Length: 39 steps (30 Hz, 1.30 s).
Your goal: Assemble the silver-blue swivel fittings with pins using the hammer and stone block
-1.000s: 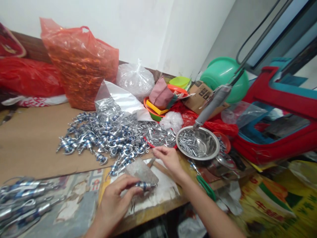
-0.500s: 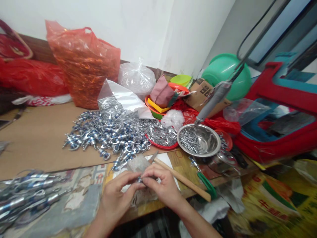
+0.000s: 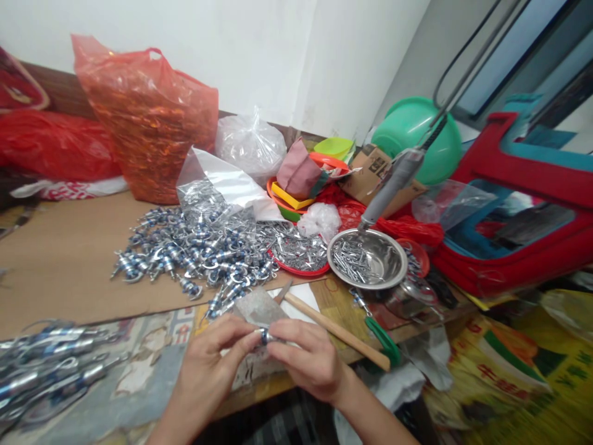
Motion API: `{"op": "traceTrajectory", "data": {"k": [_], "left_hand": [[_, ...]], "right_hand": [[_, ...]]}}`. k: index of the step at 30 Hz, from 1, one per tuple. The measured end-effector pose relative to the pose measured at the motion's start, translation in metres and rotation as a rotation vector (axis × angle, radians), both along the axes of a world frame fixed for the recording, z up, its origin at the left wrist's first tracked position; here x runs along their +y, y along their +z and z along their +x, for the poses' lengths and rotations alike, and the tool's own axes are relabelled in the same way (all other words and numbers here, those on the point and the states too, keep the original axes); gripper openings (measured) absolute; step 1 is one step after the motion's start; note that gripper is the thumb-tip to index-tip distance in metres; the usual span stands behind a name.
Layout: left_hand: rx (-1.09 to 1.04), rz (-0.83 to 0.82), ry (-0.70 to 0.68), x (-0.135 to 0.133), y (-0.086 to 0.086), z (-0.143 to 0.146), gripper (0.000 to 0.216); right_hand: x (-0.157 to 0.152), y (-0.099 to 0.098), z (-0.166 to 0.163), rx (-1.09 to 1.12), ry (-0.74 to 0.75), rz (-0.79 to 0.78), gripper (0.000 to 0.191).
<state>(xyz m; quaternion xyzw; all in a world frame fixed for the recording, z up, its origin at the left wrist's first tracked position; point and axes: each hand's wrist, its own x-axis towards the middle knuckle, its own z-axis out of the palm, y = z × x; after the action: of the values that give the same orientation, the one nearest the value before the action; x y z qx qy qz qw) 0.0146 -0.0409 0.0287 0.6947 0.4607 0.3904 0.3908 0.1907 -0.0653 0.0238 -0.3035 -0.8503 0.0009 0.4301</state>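
Note:
Both hands meet over the table's front edge. My left hand (image 3: 217, 355) pinches one end of a small blue-ringed metal expansion bolt (image 3: 264, 336). From the other side, my right hand (image 3: 308, 355) has its fingers closed on the same piece; most of it is hidden by the fingertips. Just beyond lies a grey metal block (image 3: 262, 307). A hammer with a wooden handle (image 3: 338, 330) rests to the right of the block. Behind and left spreads a heap of similar blue-ringed bolts with hooks (image 3: 199, 247).
A steel bowl of metal pins (image 3: 368, 259) stands right of a red tray of small metal parts (image 3: 301, 259). Over the bowl hangs a grey-handled tool (image 3: 393, 185). More hook bolts (image 3: 55, 364) lie at front left. A green-handled tool (image 3: 383, 340) sits near the right edge.
My right hand has turned, its fingers now lying more level along the piece, and the blue ring shows more clearly. The whole view has shifted slightly.

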Motion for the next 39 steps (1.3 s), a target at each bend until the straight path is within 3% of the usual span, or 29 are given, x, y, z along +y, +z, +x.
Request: {"op": "traceTrajectory", "data": {"k": [4,11,16,19,23,25,27,28,29,30,31,34,39], "left_hand": [[0.016,0.089,0.046,0.000,0.002,-0.002,0.013],[-0.054,-0.172,-0.029,-0.002,0.000,-0.004,0.018],[-0.064,-0.204,-0.003,-0.002,-0.001,-0.001,0.018],[-0.175,-0.287,0.079,-0.002,-0.006,0.001,0.017],[-0.386,-0.398,0.123,-0.003,-0.017,0.003,0.052],[-0.424,-0.426,0.114,-0.003,-0.020,0.003,0.065],[-0.435,-0.467,0.087,-0.002,-0.021,0.001,0.067],[-0.440,-0.492,0.066,-0.002,-0.021,0.000,0.068],[-0.442,-0.518,0.045,-0.001,-0.020,0.000,0.069],[-0.443,-0.548,0.020,-0.001,-0.020,-0.001,0.070],[-0.445,-0.575,-0.005,0.000,-0.019,-0.001,0.070],[-0.473,-0.634,-0.079,0.001,-0.018,0.000,0.070],[-0.480,-0.686,-0.095,0.003,-0.014,0.001,0.071]], "right_hand": [[0.001,0.001,-0.003,0.065,-0.030,-0.054,0.021],[-0.004,-0.007,-0.015,0.369,-0.049,-0.218,0.014],[-0.003,-0.007,-0.019,0.447,-0.073,-0.307,0.013],[-0.001,-0.009,-0.024,0.526,-0.157,-0.411,0.009],[0.002,-0.012,-0.027,0.615,-0.250,-0.568,0.003],[0.011,-0.008,-0.020,0.503,-0.231,-0.640,0.002],[0.030,0.000,-0.002,0.264,-0.321,-0.623,0.007],[0.043,0.004,0.009,0.136,-0.410,-0.578,0.011],[0.059,0.008,0.022,-0.032,-0.593,-0.534,0.017],[0.075,0.011,0.035,-0.246,-0.775,-0.552,0.023],[0.091,0.011,0.047,-0.319,-0.842,-0.584,0.024],[0.132,0.003,0.070,-0.463,-0.911,-0.694,0.015],[0.158,-0.020,0.073,-0.571,-0.899,-0.782,0.029]]}}
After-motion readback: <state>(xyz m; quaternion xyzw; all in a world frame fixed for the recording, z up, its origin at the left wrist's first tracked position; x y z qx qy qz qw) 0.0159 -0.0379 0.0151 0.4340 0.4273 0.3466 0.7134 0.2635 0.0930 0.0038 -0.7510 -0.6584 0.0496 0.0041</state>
